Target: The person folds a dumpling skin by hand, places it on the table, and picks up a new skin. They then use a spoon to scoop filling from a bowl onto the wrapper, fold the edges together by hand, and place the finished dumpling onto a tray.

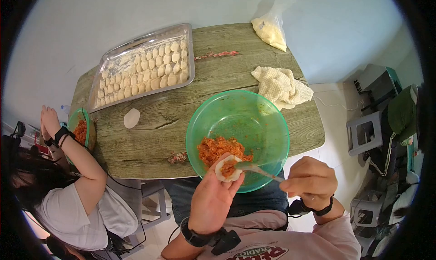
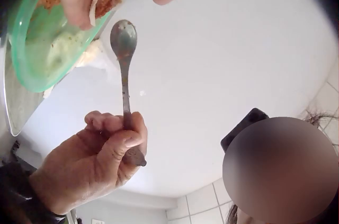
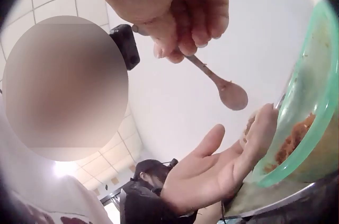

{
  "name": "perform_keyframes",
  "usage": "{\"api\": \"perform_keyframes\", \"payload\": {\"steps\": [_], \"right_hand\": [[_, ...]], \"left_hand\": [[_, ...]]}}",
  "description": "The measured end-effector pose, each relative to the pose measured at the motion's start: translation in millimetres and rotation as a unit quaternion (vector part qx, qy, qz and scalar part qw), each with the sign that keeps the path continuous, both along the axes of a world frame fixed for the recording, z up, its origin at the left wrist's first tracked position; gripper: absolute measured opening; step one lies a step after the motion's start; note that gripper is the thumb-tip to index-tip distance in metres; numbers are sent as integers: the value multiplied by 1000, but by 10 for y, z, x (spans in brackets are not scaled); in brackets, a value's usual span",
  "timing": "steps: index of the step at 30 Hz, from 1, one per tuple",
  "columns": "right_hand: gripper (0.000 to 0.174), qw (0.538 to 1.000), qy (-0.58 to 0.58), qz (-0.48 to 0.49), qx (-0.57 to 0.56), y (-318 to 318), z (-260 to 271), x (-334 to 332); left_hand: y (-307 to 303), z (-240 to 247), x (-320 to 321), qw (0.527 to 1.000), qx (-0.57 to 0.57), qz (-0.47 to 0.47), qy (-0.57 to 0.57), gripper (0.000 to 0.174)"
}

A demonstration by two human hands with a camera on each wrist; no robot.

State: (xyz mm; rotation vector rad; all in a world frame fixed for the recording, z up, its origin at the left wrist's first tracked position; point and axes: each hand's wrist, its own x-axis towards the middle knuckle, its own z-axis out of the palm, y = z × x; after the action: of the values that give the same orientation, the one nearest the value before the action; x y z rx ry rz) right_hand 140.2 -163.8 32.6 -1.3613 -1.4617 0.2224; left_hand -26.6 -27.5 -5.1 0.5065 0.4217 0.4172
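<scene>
My left hand (image 1: 210, 197) lies palm up over the near rim of a green bowl (image 1: 284, 123). On its fingers rests a round dumpling wrapper (image 1: 237, 173) with orange-red filling (image 1: 228, 167) in its middle; the thumb stands apart in the right wrist view. My right hand (image 1: 312, 180) grips a metal spoon (image 2: 125, 78) by its handle. The spoon's bowl points at the wrapper and overlaps its edge in the head view, while both wrist views show a gap between them. More filling (image 1: 218, 150) is heaped in the bowl's near left part.
A metal tray (image 1: 192, 55) with rows of dumplings stands at the back left. One loose wrapper (image 1: 131, 118) lies on the table. A cream cloth (image 1: 281, 85) and a bag of pale contents (image 1: 270, 32) are at the right. Another person (image 1: 86, 187) sits left by a second bowl (image 1: 92, 137).
</scene>
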Motion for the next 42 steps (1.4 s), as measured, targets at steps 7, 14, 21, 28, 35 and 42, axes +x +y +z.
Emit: {"api": "perform_keyframes", "payload": {"steps": [7, 14, 21, 28, 35, 42], "right_hand": [[23, 996, 82, -36, -30, -42, -15, -13], [19, 998, 68, -16, -4, -17, -35, -26], [19, 999, -26, 31, 2, -1, -114, 22], [19, 997, -57, 43, -7, 18, -163, 34], [17, 992, -125, 27, 6, 43, -162, 14], [17, 991, -129, 6, 25, 52, -170, -11]], "left_hand": [[6, 8, -8, 1000, -15, 2, -6, 53], [11, 29, -12, 999, -35, -5, -15, 52], [10, 58, -13, 999, -39, -2, -25, 52], [30, 36, -34, 999, -31, 3, -20, 54], [47, 19, -45, 999, -44, 28, -10, 55], [70, -33, -66, 998, -50, 44, -23, 50]]}}
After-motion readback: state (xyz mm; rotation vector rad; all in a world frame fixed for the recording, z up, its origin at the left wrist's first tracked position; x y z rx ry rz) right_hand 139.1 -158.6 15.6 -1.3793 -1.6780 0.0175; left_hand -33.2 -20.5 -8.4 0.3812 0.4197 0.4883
